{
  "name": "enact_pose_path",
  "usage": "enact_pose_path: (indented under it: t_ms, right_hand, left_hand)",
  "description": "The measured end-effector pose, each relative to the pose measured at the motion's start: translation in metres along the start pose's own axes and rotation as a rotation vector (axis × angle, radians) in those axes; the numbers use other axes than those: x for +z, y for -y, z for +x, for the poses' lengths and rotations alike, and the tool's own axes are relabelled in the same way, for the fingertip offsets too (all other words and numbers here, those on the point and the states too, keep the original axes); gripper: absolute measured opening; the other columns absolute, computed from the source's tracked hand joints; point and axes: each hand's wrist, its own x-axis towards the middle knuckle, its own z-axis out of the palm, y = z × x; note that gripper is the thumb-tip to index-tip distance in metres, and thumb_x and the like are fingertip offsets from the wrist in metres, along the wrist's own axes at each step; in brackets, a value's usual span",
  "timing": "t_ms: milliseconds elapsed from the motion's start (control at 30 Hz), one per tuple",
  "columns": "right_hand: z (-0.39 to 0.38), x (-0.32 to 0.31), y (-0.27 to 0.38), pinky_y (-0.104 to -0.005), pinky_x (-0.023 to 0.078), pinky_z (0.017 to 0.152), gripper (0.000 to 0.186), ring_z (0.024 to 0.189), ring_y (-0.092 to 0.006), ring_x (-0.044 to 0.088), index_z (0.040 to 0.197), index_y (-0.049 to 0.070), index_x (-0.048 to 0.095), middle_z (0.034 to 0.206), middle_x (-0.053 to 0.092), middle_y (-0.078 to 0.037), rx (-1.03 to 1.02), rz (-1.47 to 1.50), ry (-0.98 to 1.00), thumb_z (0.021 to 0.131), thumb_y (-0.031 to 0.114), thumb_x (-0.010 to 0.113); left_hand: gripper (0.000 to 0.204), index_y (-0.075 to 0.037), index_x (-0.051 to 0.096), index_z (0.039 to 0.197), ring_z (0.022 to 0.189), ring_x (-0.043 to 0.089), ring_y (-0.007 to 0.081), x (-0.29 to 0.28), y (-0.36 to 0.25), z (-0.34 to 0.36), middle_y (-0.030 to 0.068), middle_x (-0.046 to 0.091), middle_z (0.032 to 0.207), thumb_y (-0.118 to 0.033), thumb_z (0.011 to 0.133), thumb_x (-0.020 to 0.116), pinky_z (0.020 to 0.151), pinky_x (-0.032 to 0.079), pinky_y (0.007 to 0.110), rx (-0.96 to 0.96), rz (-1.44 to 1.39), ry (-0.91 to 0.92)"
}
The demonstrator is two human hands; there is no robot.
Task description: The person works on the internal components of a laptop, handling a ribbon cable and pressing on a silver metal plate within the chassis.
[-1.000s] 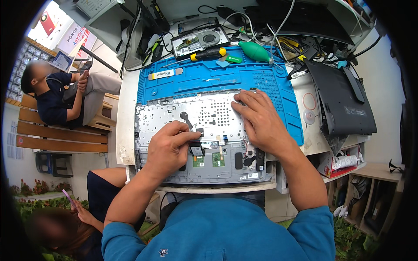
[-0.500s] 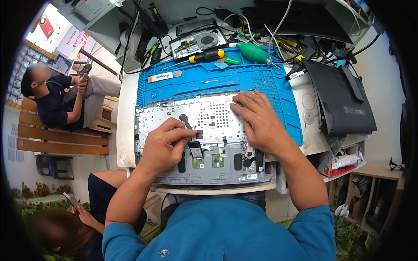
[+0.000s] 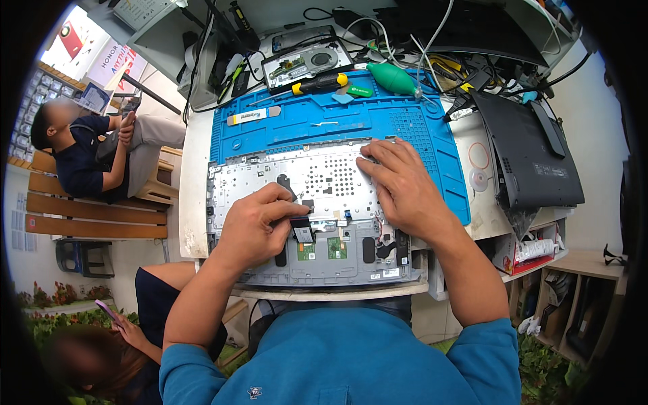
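A silver laptop top case (image 3: 260, 165) lies inner side up along the bench's near edge, its bare metal plate showing. My left hand (image 3: 260, 219) is closed in a pinch at the upper end of a small black rectangular part (image 3: 304, 231) with a white label. This part stands tilted above the touchpad area, beside two green circuit boards (image 3: 337, 248); my fingers hide its upper end. My right hand (image 3: 405, 185) rests open on the plate's right side, fingertips near its far edge.
Beneath the case's far side spreads a blue work mat (image 3: 290, 131), bearing a yellow-black screwdriver (image 3: 320, 84) and a green air blower (image 3: 391, 79). An opened device with a fan (image 3: 317, 62) sits behind. A black laptop shell (image 3: 533, 152) leans at right. Two people sit at left.
My left fingers have shifted slightly right and now meet the black part's upper end. The top case has slid a touch left. My right hand stays almost where it was.
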Motion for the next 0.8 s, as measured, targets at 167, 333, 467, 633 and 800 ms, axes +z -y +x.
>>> enact_pose_path:
  t_ms: [167, 333, 467, 633, 800]
  right_hand:
    - [0.0, 0.0, 0.0, -0.0577, 0.036, 0.133, 0.044, 0.145, -0.0358, 0.059, 0.136, -0.001, 0.074, 0.144, 0.069, -0.017, 0.003, -0.002, 0.006, 0.093, -0.002, 0.067]
    - [-0.001, 0.002, 0.001, -0.058, 0.035, 0.133, 0.044, 0.145, -0.0361, 0.059, 0.137, -0.001, 0.074, 0.145, 0.069, -0.018, 0.011, -0.019, 0.004, 0.094, -0.002, 0.066]
    - [-0.001, 0.001, 0.001, -0.0581, 0.035, 0.133, 0.044, 0.146, -0.0364, 0.059, 0.137, -0.001, 0.074, 0.146, 0.068, -0.018, 0.011, -0.015, 0.004, 0.094, -0.002, 0.066]
    - [-0.001, 0.002, 0.001, -0.0581, 0.035, 0.133, 0.043, 0.145, -0.0368, 0.059, 0.136, -0.001, 0.074, 0.145, 0.068, -0.018, 0.006, -0.016, 0.004, 0.094, -0.001, 0.066]
    - [-0.001, 0.001, 0.0, -0.0584, 0.036, 0.133, 0.043, 0.145, -0.0361, 0.059, 0.136, -0.001, 0.074, 0.145, 0.069, -0.018, 0.013, -0.007, 0.012, 0.094, -0.001, 0.067]
  left_hand:
    - [0.037, -0.014, 0.09, 0.113, 0.088, 0.077, 0.0257, 0.004, -0.001, -0.002, 0.0055, 0.075, 0.107, 0.002, 0.082, 0.076, 0.078, 0.063, 0.037, -0.021, 0.011, -0.019]
    - [0.043, -0.012, 0.09, 0.113, 0.093, 0.077, 0.0251, 0.008, -0.004, -0.005, 0.0072, 0.074, 0.106, 0.01, 0.08, 0.073, 0.082, 0.063, 0.036, -0.03, 0.015, -0.05]
    - [0.047, -0.012, 0.09, 0.113, 0.095, 0.076, 0.0255, 0.012, -0.002, -0.007, 0.0082, 0.074, 0.106, 0.013, 0.078, 0.071, 0.083, 0.062, 0.036, -0.008, 0.046, -0.083]
    - [0.04, -0.013, 0.089, 0.11, 0.095, 0.075, 0.0259, 0.019, -0.003, -0.011, 0.0065, 0.074, 0.105, 0.008, 0.078, 0.077, 0.082, 0.063, 0.039, 0.01, 0.088, -0.145]
    - [0.038, -0.008, 0.089, 0.112, 0.092, 0.076, 0.025, 0.018, -0.002, -0.006, 0.0094, 0.074, 0.104, 0.011, 0.082, 0.074, 0.08, 0.061, 0.034, -0.036, 0.09, -0.227]
